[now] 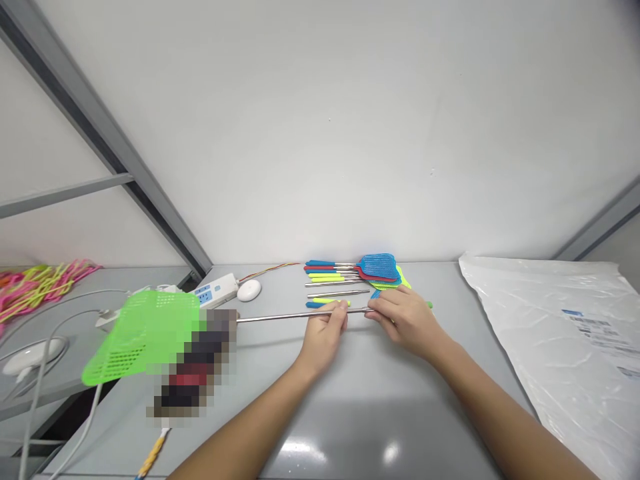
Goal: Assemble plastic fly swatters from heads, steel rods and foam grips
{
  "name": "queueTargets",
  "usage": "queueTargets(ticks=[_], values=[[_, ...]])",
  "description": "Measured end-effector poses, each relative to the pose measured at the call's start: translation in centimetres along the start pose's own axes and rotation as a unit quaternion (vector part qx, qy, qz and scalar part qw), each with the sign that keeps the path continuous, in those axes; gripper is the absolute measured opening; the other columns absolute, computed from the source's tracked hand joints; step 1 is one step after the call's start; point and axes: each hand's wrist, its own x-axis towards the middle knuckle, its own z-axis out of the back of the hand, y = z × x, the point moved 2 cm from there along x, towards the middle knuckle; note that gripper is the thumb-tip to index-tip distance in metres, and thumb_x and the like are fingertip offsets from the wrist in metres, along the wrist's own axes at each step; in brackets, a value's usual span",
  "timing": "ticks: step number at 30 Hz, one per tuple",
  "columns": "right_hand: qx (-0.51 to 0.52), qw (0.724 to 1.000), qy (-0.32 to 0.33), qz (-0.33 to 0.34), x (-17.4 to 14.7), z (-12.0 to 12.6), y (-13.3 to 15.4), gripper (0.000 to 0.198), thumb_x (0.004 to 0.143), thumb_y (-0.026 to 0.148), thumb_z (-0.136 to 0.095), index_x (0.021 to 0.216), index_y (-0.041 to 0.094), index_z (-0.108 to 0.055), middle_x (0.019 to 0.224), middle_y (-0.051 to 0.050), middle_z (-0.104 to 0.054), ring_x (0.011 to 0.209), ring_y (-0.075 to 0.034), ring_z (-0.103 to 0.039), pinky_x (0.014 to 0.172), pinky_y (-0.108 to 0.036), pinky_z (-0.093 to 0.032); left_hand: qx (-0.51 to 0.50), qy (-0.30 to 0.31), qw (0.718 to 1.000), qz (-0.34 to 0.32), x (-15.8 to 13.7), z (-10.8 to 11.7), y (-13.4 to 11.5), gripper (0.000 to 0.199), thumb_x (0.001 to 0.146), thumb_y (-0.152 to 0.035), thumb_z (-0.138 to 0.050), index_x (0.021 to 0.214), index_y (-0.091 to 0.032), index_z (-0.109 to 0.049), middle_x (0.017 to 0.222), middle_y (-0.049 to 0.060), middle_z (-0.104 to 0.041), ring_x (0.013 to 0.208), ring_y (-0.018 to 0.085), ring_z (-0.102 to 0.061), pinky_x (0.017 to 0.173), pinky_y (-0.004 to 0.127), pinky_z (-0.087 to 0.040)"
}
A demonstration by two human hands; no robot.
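Both of my hands are closed around a fly swatter with a broad green perforated head [143, 337] and a thin metal rod. My left hand [323, 337] pinches the rod near its middle. Farther right, my right hand [407, 320] grips the rod's end, and a bit of green handle pokes out beyond the fingers. Just behind the hands lies a row of fly swatters [379, 265] with blue, red and yellow heads. Loose metal rods [337, 294] and blue and yellow handles [320, 305] lie in front of that pile.
At left are a white power strip [217, 291], a round white device [249, 289] and cables. A pixelated dark object [195, 377] lies beneath the green head. Pink and yellow pieces [47, 287] are heaped far left. A white plastic bag [560, 333] covers the table's right side.
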Motion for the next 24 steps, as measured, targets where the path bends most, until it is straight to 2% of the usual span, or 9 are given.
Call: queueTargets(ticks=[2, 8, 10, 14, 17, 19, 21, 24], values=[[-0.002, 1.0, 0.007, 0.006, 0.1, 0.1, 0.0, 0.02, 0.096, 0.03, -0.044, 0.087, 0.019, -0.059, 0.07, -0.001, -0.058, 0.066, -0.013, -0.049, 0.066, -0.028, -0.028, 0.006, -0.004, 1.0, 0.003, 0.0, 0.0, 0.1, 0.044, 0.091, -0.041, -0.043, 0.053, -0.018, -0.039, 0.054, -0.002, -0.035, 0.054, 0.011, -0.033, 0.054, 0.026, -0.028], [-0.004, 1.0, 0.001, -0.011, 0.2, 0.7, -0.5, 0.02, 0.096, 0.029, -0.044, 0.087, 0.02, -0.059, 0.071, -0.001, -0.059, 0.066, -0.012, -0.048, 0.067, -0.028, -0.029, -0.022, -0.125, 0.992, -0.001, 0.6, 2.2, 0.2, 0.045, 0.091, -0.042, -0.044, 0.053, -0.018, -0.041, 0.055, -0.002, -0.037, 0.057, 0.012, -0.037, 0.055, 0.025, -0.031], [-0.006, 1.0, 0.002, -0.016, 0.0, 0.7, -0.7, 0.019, 0.095, 0.028, -0.044, 0.086, 0.019, -0.059, 0.071, -0.001, -0.058, 0.066, -0.012, -0.048, 0.068, -0.028, -0.03, -0.031, -0.136, 0.99, -0.007, 0.8, 2.6, 0.1, 0.044, 0.09, -0.042, -0.045, 0.054, -0.018, -0.042, 0.055, -0.002, -0.037, 0.057, 0.012, -0.037, 0.055, 0.025, -0.03], [-0.019, 0.999, -0.008, -0.026, -0.2, 0.6, -0.9, 0.018, 0.094, 0.027, -0.046, 0.084, 0.019, -0.059, 0.072, -0.001, -0.058, 0.065, -0.013, -0.047, 0.068, -0.028, -0.03, -0.059, -0.077, 0.995, 0.004, 0.8, 1.8, -0.2, 0.044, 0.091, -0.047, -0.042, 0.058, -0.018, -0.044, 0.055, -0.002, -0.038, 0.054, 0.01, -0.034, 0.051, 0.024, -0.028], [-0.025, 1.0, -0.012, -0.011, -0.1, 0.6, -0.5, 0.019, 0.094, 0.028, -0.047, 0.083, 0.019, -0.059, 0.069, -0.001, -0.057, 0.063, -0.013, -0.046, 0.066, -0.028, -0.029, -0.029, 0.007, 0.999, 0.021, 0.5, 0.7, -0.3, 0.043, 0.091, -0.048, -0.042, 0.06, -0.018, -0.047, 0.054, -0.003, -0.037, 0.052, 0.01, -0.034, 0.051, 0.024, -0.027], [-0.023, 1.0, -0.008, 0.001, 0.0, 0.6, -0.1, 0.019, 0.094, 0.028, -0.046, 0.084, 0.019, -0.059, 0.069, -0.001, -0.056, 0.063, -0.013, -0.046, 0.066, -0.028, -0.029, -0.008, 0.038, 0.999, 0.03, 0.3, 0.3, -0.4, 0.044, 0.092, -0.047, -0.04, 0.06, -0.018, -0.048, 0.053, -0.003, -0.037, 0.052, 0.01, -0.034, 0.051, 0.024, -0.028], [-0.019, 1.0, -0.002, 0.006, 0.2, 0.6, 0.1, 0.02, 0.095, 0.029, -0.045, 0.084, 0.019, -0.059, 0.069, -0.001, -0.057, 0.064, -0.013, -0.047, 0.065, -0.028, -0.028, 0.012, 0.024, 0.999, 0.028, 0.3, 0.4, -0.5, 0.046, 0.092, -0.047, -0.038, 0.057, -0.018, -0.047, 0.054, -0.003, -0.037, 0.052, 0.011, -0.034, 0.052, 0.025, -0.028], [-0.012, 1.0, 0.004, 0.003, 0.2, 0.7, -0.1, 0.021, 0.096, 0.029, -0.044, 0.084, 0.02, -0.059, 0.068, 0.0, -0.057, 0.064, -0.012, -0.048, 0.065, -0.028, -0.028, 0.031, -0.027, 0.999, 0.013, 0.4, 1.0, -0.6, 0.047, 0.091, -0.047, -0.041, 0.054, -0.018, -0.043, 0.054, -0.003, -0.036, 0.053, 0.011, -0.034, 0.052, 0.025, -0.028]])
